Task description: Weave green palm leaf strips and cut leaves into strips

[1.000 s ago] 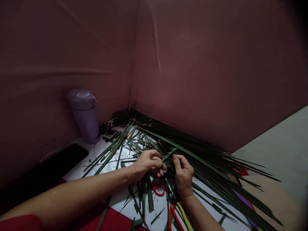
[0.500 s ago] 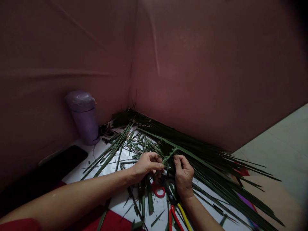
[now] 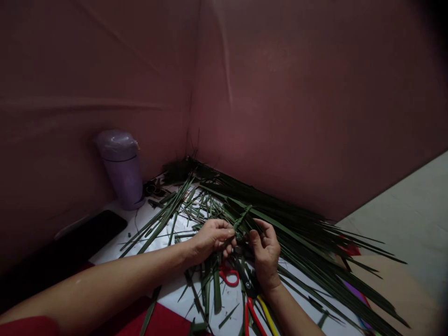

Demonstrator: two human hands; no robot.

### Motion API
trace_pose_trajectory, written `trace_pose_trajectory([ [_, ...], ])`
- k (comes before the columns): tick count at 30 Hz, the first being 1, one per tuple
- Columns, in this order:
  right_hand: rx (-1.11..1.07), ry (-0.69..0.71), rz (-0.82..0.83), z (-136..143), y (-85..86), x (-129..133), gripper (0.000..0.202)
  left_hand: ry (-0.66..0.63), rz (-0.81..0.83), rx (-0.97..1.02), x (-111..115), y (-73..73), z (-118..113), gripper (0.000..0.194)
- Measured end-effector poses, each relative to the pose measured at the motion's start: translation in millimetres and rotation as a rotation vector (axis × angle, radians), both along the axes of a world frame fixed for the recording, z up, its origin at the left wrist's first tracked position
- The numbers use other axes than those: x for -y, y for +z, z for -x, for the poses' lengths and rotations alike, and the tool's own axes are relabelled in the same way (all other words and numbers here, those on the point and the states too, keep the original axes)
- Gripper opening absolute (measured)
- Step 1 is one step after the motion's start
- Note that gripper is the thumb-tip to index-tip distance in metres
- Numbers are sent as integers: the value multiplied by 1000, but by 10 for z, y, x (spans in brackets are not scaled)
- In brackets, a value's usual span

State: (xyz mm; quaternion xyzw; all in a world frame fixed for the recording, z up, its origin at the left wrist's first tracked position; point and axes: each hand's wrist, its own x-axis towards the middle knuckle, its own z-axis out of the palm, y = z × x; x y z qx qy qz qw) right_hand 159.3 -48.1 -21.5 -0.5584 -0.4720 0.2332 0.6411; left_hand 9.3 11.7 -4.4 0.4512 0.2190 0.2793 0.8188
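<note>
Between my hands is a braided piece of green leaf [image 3: 242,218], its narrow plaited end pointing up and to the right. My left hand [image 3: 214,239] pinches its lower left part between thumb and fingers. On the right side, my right hand [image 3: 266,252] has its fingers curled round a dark leaf strip of the same piece. Just below my hands lie red-handled scissors [image 3: 231,276] and a cutting tool with red and yellow handles [image 3: 252,305]. Cut leaf strips [image 3: 217,291] are scattered under and around both hands.
Long green leaves [image 3: 315,242] stretch along the pink wall [image 3: 280,116] to the right. A purple tumbler [image 3: 126,179] stands at the left, near a black flat object [image 3: 101,233]. More strips [image 3: 164,221] lie over the white surface [image 3: 163,298].
The braided piece has shifted slightly left and its tip is tilted more upright. My right hand has changed its hold, with the thumb lower and further left. My left hand has risen slightly.
</note>
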Motion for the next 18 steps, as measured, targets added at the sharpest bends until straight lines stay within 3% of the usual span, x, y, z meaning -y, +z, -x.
trace_pose_trajectory([
  [9,-40,1,-6,21,-12,-4,33,-14,-22,42,-13,-45,-16,25],
  [13,-29,-4,25,13,-14,-16,43,-13,-30,57,-17,-58,-21,25],
  [16,-46,56,51,13,-15,-49,46,-2,-33,83,-17,-56,-29,27],
  [18,-55,128,50,16,-17,-68,36,6,-38,95,-13,-50,-35,29],
])
